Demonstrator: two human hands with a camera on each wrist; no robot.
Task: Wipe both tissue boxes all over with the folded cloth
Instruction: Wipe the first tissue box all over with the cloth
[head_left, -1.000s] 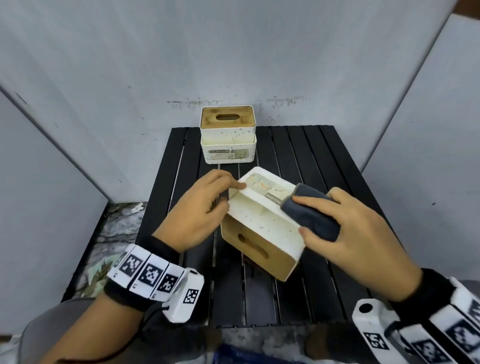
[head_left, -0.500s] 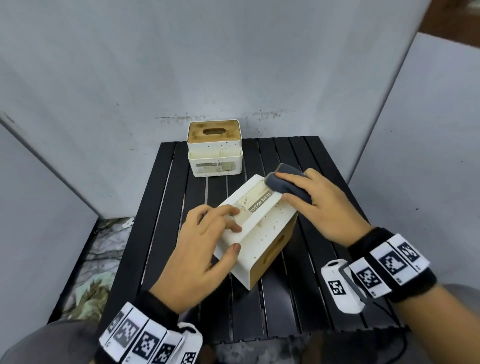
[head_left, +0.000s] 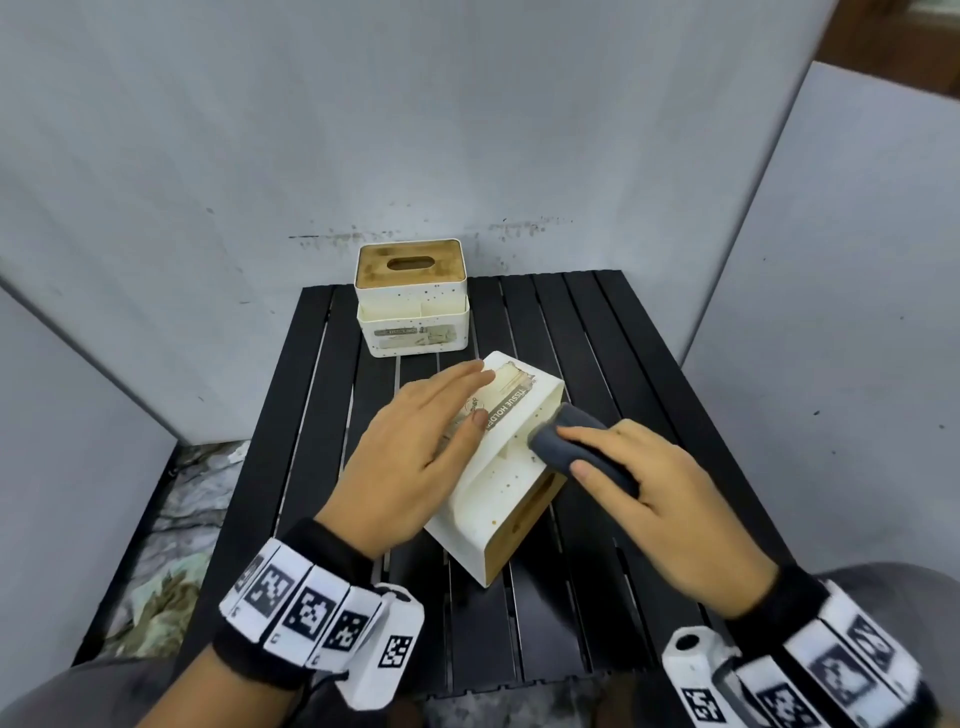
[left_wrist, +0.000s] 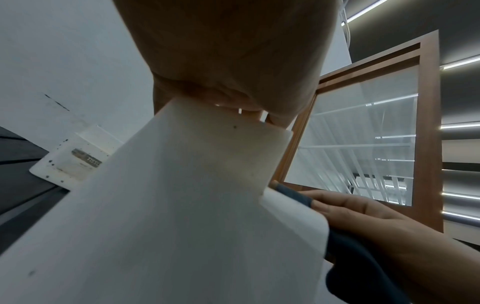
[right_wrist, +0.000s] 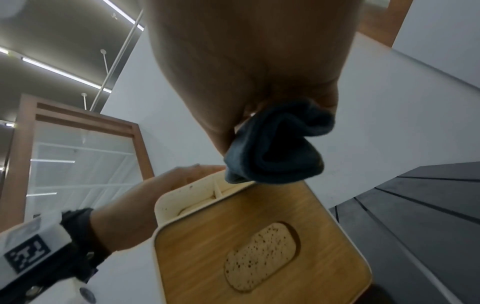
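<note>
A white tissue box (head_left: 511, 478) with a wooden lid (right_wrist: 262, 242) lies tipped on its side in the middle of the black slatted table (head_left: 613, 332). My left hand (head_left: 415, 447) lies flat on its labelled upper face, fingers straight, holding it steady. My right hand (head_left: 644, 483) grips a folded dark grey cloth (head_left: 566, 441) and presses it against the box's right edge near the lid. The cloth (right_wrist: 275, 144) shows bunched under my right fingers in the right wrist view. A second white tissue box (head_left: 413, 304) with a wooden top stands upright at the table's back edge.
Grey partition walls (head_left: 467, 130) close in the table at the back, left and right. Rubble-like floor (head_left: 171, 525) shows left of the table. A wood-framed glass panel (left_wrist: 363, 133) stands beyond the wall.
The box has turned so its wooden lid faces the near right. My left hand went from gripping its near end to lying flat on top. My right hand slid the cloth nearer along the right edge.
</note>
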